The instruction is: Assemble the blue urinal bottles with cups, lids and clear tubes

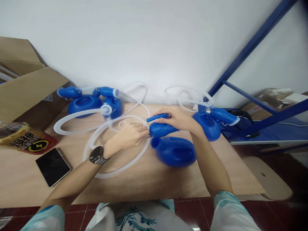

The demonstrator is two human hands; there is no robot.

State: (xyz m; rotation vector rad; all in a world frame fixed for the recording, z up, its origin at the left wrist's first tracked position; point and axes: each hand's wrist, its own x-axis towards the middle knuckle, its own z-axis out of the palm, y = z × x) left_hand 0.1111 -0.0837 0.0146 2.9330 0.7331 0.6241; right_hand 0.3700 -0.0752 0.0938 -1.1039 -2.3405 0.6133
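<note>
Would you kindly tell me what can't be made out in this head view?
- Head view: whatever the left hand may be pinching, hidden by its own fingers.
- Head view: part of the blue piece, covered by the right hand.
- Head view: the rest of the bottle, cut off by the left edge.
- Head view: the watch display, too small and dark.

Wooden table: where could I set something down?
Bare wood lies in front of the nearest blue bottle, left of the phone, and right of the right forearm. It's crowded at the back, with bottles and tubing, and around the left hand and right hand.
</note>
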